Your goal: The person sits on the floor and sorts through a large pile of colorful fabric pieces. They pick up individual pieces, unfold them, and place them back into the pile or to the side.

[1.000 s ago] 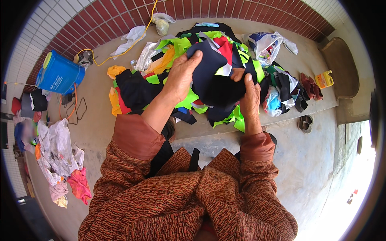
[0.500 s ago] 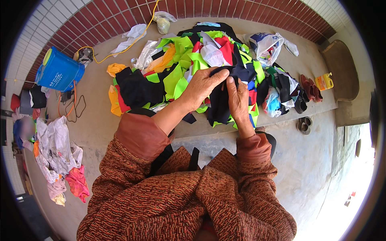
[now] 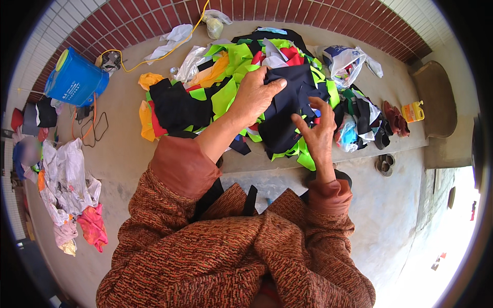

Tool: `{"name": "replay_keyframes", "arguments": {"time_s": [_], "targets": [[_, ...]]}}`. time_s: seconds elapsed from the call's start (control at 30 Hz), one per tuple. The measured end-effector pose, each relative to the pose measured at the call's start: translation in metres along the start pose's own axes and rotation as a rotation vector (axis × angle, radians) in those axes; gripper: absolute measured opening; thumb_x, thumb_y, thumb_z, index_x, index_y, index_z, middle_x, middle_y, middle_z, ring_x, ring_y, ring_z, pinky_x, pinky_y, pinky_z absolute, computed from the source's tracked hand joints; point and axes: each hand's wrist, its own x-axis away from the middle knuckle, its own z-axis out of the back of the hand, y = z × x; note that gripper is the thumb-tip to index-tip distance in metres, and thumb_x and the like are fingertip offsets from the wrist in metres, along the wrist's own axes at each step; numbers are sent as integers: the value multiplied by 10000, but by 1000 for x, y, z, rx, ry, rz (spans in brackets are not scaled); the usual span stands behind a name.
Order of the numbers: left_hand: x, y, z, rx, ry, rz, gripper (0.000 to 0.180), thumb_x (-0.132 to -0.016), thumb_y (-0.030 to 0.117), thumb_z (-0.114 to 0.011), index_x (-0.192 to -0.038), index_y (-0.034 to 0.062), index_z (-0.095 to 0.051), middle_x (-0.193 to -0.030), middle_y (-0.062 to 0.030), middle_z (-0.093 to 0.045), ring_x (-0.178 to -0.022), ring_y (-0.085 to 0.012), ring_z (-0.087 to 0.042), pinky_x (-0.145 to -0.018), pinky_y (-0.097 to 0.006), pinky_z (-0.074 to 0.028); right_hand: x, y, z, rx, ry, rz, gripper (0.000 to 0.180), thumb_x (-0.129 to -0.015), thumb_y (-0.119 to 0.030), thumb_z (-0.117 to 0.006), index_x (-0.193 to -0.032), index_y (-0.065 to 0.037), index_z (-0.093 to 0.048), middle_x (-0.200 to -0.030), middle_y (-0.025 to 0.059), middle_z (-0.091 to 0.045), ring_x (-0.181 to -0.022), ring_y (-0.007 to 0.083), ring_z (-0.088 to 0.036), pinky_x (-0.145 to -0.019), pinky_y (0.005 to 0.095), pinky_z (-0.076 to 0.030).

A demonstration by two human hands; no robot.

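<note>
Between my hands hangs a piece of black cloth (image 3: 281, 110), spread out in front of the heap. My left hand (image 3: 255, 95) pinches its upper left corner between thumb and fingers. At the cloth's right edge, my right hand (image 3: 318, 126) has its thumb and fingers apart, with nothing seen between them. Behind and below lies a pile of fabric scraps (image 3: 224, 102) in lime green, black, red, white and orange. A larger black cloth (image 3: 181, 109) lies flat on the pile's left side.
A blue tank (image 3: 77, 78), an orange hose and a yellow cord stand at the left, above crumpled pale clothes (image 3: 67, 177). A stuffed plastic bag (image 3: 343, 64), dark red shoes (image 3: 395, 118) and a yellow jug (image 3: 412, 111) sit at the right. A tiled wall (image 3: 246, 11) runs behind.
The black cloth, bunched between both hands before, is now opened out. My right hand has let go and moved right and down; my left hand has lifted slightly with its corner.
</note>
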Motion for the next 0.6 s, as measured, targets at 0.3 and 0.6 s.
{"name": "replay_keyframes", "arguments": {"time_s": [0.3,0.6], "targets": [[-19,41,77,87,140,-71,234,-806,102,-647,-1000,-7,-574,-914,-43,-614,-828,-121,-593,-740,-278,-491,84,91,33,-323,-148,-544,354,-799,-167,-643,-1103,-11,-551,-1082,110,-555,-1039,224,-510,-900,347,-395],[-43,-4,183,-191,561,267,431,-796,99,-660,-1151,-53,-467,-1020,-105,-595,-911,-198,-594,-743,-383,-510,97,137,20,-254,-188,-568,343,-799,-177,-634,-1085,-4,-558,-1064,126,-558,-973,231,-547,-871,335,-422]]}}
